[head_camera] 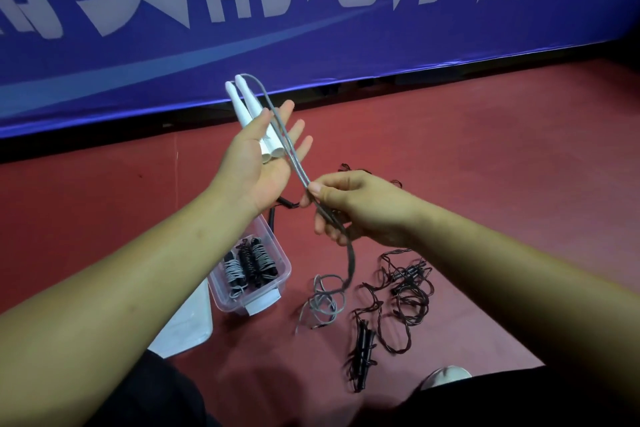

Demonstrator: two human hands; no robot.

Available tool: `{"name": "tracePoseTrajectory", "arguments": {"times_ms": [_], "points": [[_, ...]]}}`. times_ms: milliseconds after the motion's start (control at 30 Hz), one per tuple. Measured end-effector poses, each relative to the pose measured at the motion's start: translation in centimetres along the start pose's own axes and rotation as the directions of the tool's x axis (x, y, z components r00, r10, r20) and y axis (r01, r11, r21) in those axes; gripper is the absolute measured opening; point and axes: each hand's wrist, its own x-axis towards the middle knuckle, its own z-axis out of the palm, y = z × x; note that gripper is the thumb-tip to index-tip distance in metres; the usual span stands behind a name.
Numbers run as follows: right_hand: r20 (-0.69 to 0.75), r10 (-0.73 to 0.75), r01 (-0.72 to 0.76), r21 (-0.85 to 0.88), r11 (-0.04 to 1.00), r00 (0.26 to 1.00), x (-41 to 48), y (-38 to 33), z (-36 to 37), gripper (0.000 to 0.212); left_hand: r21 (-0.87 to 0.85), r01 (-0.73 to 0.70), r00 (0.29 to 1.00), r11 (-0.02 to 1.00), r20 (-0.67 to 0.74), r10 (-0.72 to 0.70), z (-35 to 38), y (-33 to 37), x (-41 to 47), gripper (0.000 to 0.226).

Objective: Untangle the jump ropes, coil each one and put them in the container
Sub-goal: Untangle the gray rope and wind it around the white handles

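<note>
The left hand point(263, 163) holds the two white handles point(249, 111) side by side, thumb pinning them to the palm, fingers straight and spread. Just nearer, the right hand point(353, 204) pinches the doubled grey rope point(287, 146) between thumb and forefinger. The rest trails to a loose heap point(325, 298) on the red floor point(485, 166), right of the container point(225, 298) holding three wound ropes point(249, 263). To coil well, keep both strands together under light tension, wind them snugly round the handles and let the slack feed freely. The heap seems clear of the black tangle point(405, 291) to its right, though blur leaves that uncertain.
</note>
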Motion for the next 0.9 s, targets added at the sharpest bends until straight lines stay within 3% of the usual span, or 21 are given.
{"name": "tracePoseTrajectory", "arguments": {"times_ms": [133, 300, 400, 567, 733, 833, 900], "points": [[0.026, 0.034, -0.036, 0.076, 0.996, 0.999, 0.3, 0.0, 1.2, 0.028, 0.06, 0.086, 0.994, 0.994, 0.068, -0.09, -0.4, 0.6, -0.1, 0.04], [0.018, 0.115, -0.115, 0.019, 0.993, 0.993, 0.7, 0.2, 2.0, 0.031, 0.219, 0.163, 0.973, 0.962, 0.126, -0.194, -0.9, 0.1, -0.3, 0.04], [0.044, 0.125, -0.125, 0.006, 0.992, 0.991, 0.7, 0.0, 2.3, 0.032, 0.128, 0.194, 0.968, 0.973, 0.135, -0.211, -0.6, 0.1, -0.5, 0.035], [0.081, 0.083, -0.08, -0.029, 0.996, 0.993, 0.2, -0.9, 3.0, 0.035, 0.075, 0.257, 0.964, 0.963, 0.047, -0.261, -0.9, -0.4, 0.3, 0.021], [0.079, -0.024, 0.044, -0.261, 0.964, 0.997, -1.0, -2.7, 2.4, 0.021, 0.08, 0.28, 0.958, 0.957, -0.082, -0.274, -1.2, -0.8, 1.6, 0.015], [0.116, -0.016, 0.048, -0.281, 0.958, 0.993, -2.0, -3.6, 1.1, 0.023, 0.269, 0.294, 0.95, 0.917, -0.186, -0.25, -2.0, -0.8, 2.3, 0.017], [0.097, -0.056, 0.087, -0.354, 0.931, 0.994, -2.4, -4.4, 0.1, 0.018, 0.453, 0.325, 0.939, 0.83, -0.256, -0.228, -2.7, -1.1, 2.6, 0.018]]}}
